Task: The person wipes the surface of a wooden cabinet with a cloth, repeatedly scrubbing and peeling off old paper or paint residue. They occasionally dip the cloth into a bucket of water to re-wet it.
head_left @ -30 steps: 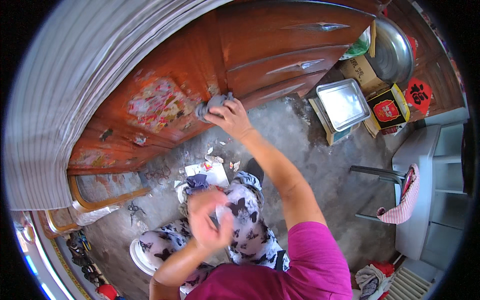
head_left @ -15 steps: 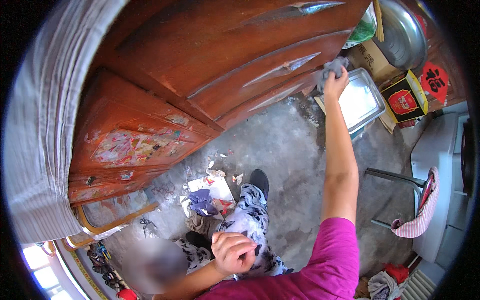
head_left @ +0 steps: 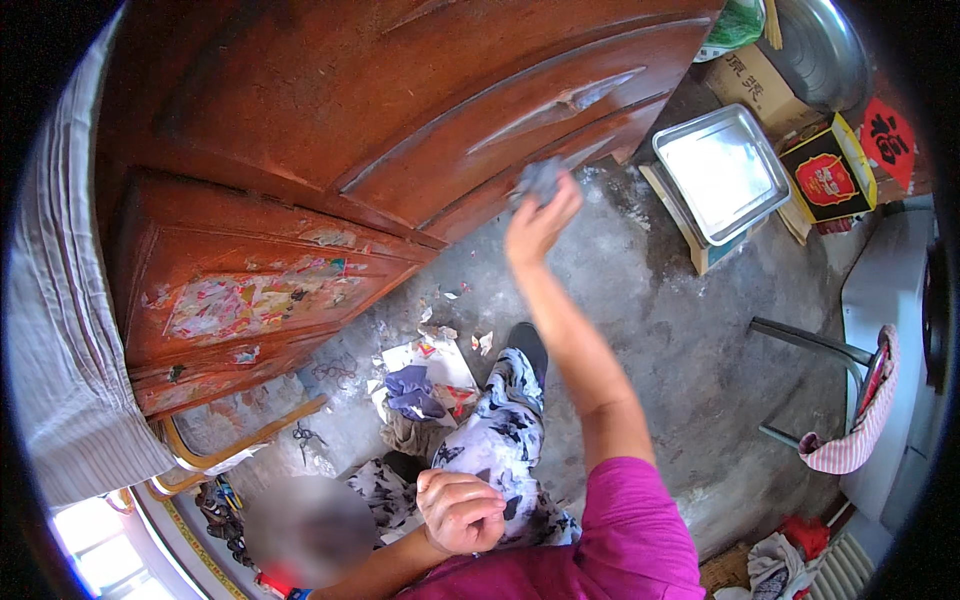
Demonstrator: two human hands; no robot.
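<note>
My right hand (head_left: 543,225) is stretched out ahead, its fingers closed on a crumpled grey cloth (head_left: 540,180). The cloth overlaps the lower edge of the reddish-brown wooden cabinet (head_left: 400,120); whether it presses on the wood I cannot tell. My left hand (head_left: 462,512) is curled into a loose fist in front of my lap, and nothing shows in it. Patches of torn paper (head_left: 250,300) cling to the cabinet's left panel.
On the concrete floor lie paper scraps, a white sheet and a purple cloth (head_left: 412,390). A metal tray (head_left: 722,172) stands at the far right, beside cardboard boxes (head_left: 760,90) and a black-and-red box (head_left: 828,178). A stool (head_left: 855,420) with a striped cover is at right.
My right hand has swung left along the cabinet's bottom with the grey cloth, away from the metal tray. The left hand stays curled in nearly the same place.
</note>
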